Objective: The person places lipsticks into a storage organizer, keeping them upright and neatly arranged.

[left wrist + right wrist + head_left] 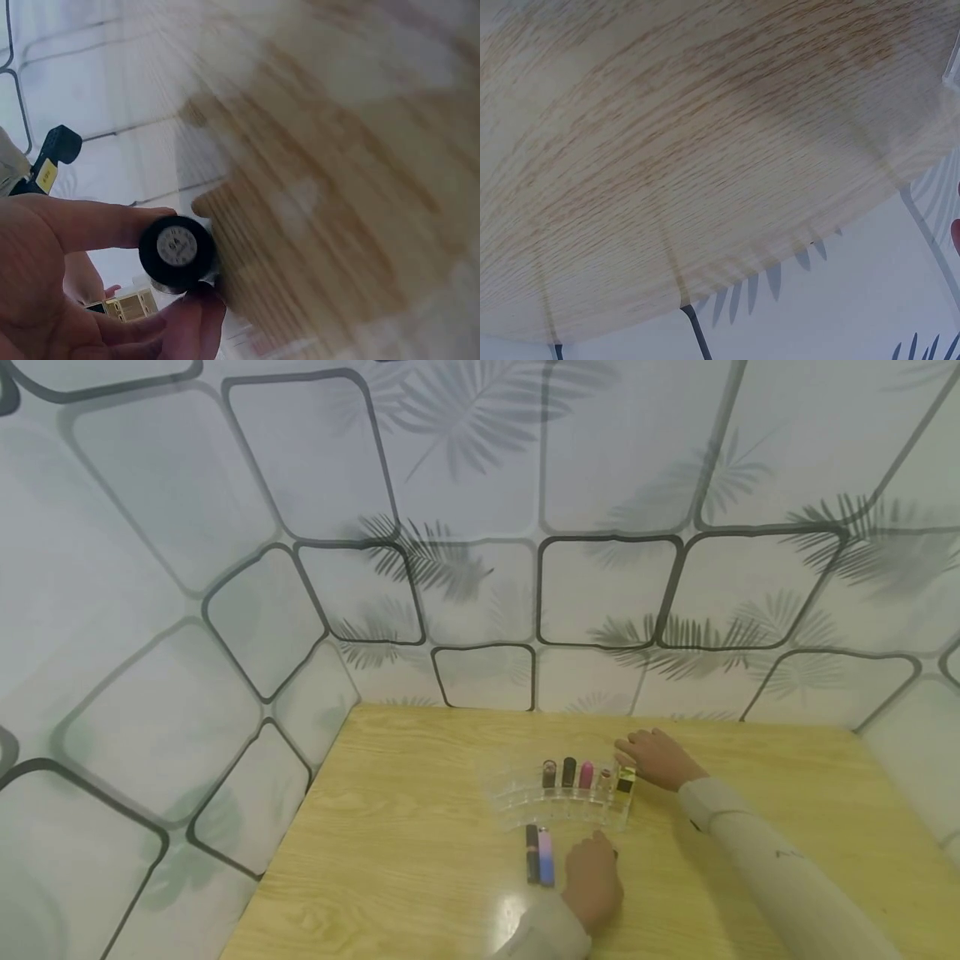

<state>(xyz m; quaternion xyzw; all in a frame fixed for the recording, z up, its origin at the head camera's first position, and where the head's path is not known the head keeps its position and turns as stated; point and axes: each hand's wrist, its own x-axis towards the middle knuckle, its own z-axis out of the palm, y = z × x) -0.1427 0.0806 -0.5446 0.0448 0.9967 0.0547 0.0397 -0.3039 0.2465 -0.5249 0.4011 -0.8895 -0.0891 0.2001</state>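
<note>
My left hand [592, 883] is low over the table and pinches a black lipstick tube [178, 251] between thumb and fingers. Its round base, with a pale label, faces the left wrist camera. My right hand [660, 758] is at the right end of a clear tiered lipstick organizer [555, 810], its fingers by the back corner; whether they touch it cannot be told. In the organizer's back row stand several lipsticks, including a black one [569, 772], a pink one [587, 775] and a gold-and-black one [626, 779]. Only a fingertip [956, 234] shows in the right wrist view.
Left of my left hand, a black tube [532, 854] and a purple-blue tube [546, 857] lie side by side on the wooden table [390, 827], in front of the organizer. A patterned wall [480, 593] borders the table at the back.
</note>
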